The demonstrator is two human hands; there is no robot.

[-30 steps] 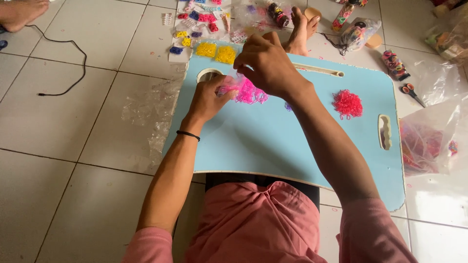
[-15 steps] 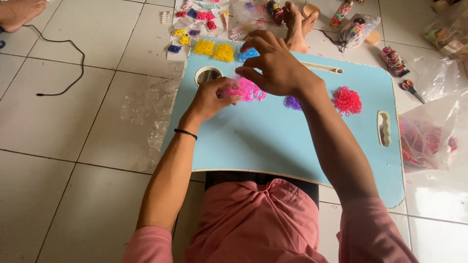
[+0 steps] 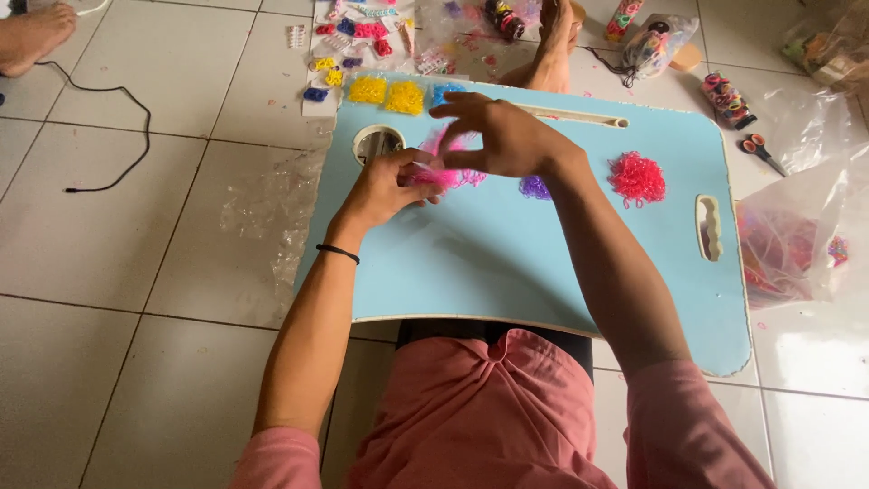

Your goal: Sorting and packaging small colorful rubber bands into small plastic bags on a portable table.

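A light blue lap table (image 3: pixel 507 272) lies over my legs on a tiled floor. My left hand (image 3: pixel 385 188) pinches a bunch of small pink rubber bands (image 3: pixel 445 177) near a round cup hole (image 3: pixel 377 142). My right hand (image 3: pixel 498 136) reaches across from the right and pinches at the same pink pile, fingers closed on a few bands. A small purple heap (image 3: pixel 534 187) and a red-pink heap (image 3: pixel 637 177) lie to the right on the table. Two yellow heaps (image 3: pixel 387 93) sit at the table's far edge.
Beyond the table lie cards of colourful hair clips (image 3: pixel 348 36), bags of hair ties (image 3: pixel 652 45) and someone's bare foot (image 3: pixel 552 36). Scissors (image 3: pixel 759 149) and a clear plastic bag (image 3: pixel 797 244) lie right. A black cable (image 3: pixel 109 136) and another foot (image 3: pixel 32 36) are left.
My right hand has drawn back toward me and lower, uncovering the yellow heaps. It now pinches at the pink bands held by my left hand, which has stayed put.
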